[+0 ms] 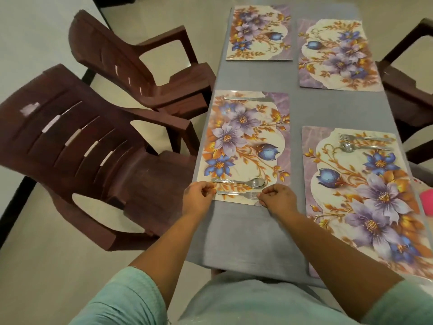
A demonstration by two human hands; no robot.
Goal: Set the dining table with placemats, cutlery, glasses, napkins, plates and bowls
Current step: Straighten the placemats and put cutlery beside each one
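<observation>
Several floral placemats lie on the grey table [253, 233]. On the near left placemat [243, 146] a knife [246, 99] lies along the far edge, and a spoon [243, 182] and a fork [236, 194] lie along the near edge. My left hand [198, 195] pinches the fork's handle end with curled fingers. At the tine end, my right hand [278, 197] pinches the fork. The near right placemat [365, 200] carries a fork [358, 137] and a spoon [356, 147] at its far edge. The far left placemat [259, 34] and far right placemat [337, 55] carry nothing.
Two brown plastic chairs [98, 165] [145, 66] stand at the table's left side, and another brown chair [407, 73] at the right. A pink object [427, 199] shows at the right edge.
</observation>
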